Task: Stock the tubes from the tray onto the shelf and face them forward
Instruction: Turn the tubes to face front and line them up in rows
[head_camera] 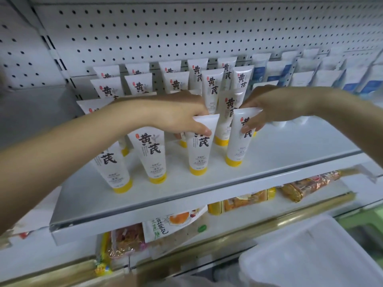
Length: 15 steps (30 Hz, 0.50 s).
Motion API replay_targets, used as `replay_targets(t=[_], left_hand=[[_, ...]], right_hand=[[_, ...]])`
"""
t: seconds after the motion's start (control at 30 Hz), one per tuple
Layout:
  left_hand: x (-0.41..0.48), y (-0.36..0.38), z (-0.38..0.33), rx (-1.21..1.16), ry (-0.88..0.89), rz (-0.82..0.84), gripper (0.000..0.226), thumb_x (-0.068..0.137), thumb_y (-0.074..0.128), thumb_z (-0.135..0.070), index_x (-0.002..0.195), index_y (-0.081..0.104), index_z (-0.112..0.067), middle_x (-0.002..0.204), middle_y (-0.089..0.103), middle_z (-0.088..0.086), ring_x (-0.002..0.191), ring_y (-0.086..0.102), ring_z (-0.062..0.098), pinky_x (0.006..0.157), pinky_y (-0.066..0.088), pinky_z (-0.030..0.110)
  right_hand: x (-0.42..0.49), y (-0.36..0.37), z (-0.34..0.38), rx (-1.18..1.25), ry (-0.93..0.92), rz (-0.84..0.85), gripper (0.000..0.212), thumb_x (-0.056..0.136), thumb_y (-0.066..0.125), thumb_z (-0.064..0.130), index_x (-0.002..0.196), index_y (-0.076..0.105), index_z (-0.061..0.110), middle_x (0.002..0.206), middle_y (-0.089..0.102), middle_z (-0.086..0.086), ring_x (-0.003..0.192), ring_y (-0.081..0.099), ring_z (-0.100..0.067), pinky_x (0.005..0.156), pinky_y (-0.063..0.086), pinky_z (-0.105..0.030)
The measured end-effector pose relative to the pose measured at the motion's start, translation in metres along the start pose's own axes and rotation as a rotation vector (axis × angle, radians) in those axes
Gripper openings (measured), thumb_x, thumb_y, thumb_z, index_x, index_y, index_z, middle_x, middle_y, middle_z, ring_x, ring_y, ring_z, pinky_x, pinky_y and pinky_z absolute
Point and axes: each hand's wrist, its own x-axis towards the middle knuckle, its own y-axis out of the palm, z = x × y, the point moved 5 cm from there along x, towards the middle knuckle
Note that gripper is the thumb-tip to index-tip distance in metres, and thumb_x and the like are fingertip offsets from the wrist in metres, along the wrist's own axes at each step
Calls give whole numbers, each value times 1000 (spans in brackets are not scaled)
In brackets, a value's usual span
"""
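Seen from head height, looking down over two bare forearms at a white metal shelf (290, 146) backed by white pegboard (186, 27). Rows of white plastic squeeze tubes (152, 154) with yellow caps and large black characters stand cap-down on the shelf, several rows deep, labels facing forward. The left hand (178, 114) reaches in from the left and pinches the flat crimped top of one front-row tube (200, 150), thumb on the printed face and fingers curled behind it. That tube stands on its yellow cap near the middle of the shelf. The right hand (267, 104) comes in from the right and grips the top of the neighbouring tube (236, 141), fingertips lying over its label. This one also stands on its cap, just beside the first and slightly further back. Two more of the same tubes stand to the left in the front row, one partly hidden by the left forearm. Further right at the back stand white-and-blue tubes (277, 69), blurred. On the level below lie orange and yellow snack packets (248, 198). A white plastic tray (310, 251) sits at the bottom right, well below the shelf.
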Motion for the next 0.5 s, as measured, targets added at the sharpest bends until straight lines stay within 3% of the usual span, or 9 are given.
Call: replay_targets(t=[0.1,0.2,0.3,0.43,0.5], left_hand=[[-1,0,0,-18,-1,-5,34,92,58,-34,90,63,0,94,66,15,78,67,23,64,58,39],[-2,0,0,-32,-12,-5,33,92,58,-34,87,63,-2,92,66,13,74,68,21,63,59,39],[-3,0,-1,-12,-21,-10,32,92,58,-35,84,63,-5,91,67,11,72,69,21,64,58,38],[-3,-1,-2,16,-29,-25,30,92,57,-36,82,62,-8,89,68,9,72,70,21,65,57,35],[-3,-1,-2,21,-34,-28,31,92,57,-36,80,61,-9,89,68,9,72,70,20,64,56,34]], right_hand=[[3,0,-4,14,1,5,6,82,72,23,77,69,25,75,68,22,67,66,0,57,52,-12],[3,0,-5,33,7,11,2,82,71,26,81,70,25,77,68,24,69,67,-1,62,53,-12],[3,1,-4,25,9,26,3,83,71,29,81,69,26,72,66,27,67,65,1,56,47,-8],[4,-1,-5,21,36,25,5,81,72,31,82,71,26,80,70,20,73,69,-6,68,53,-19],[5,0,-5,25,43,36,5,82,72,31,81,71,26,81,70,19,72,69,-5,65,52,-15]])
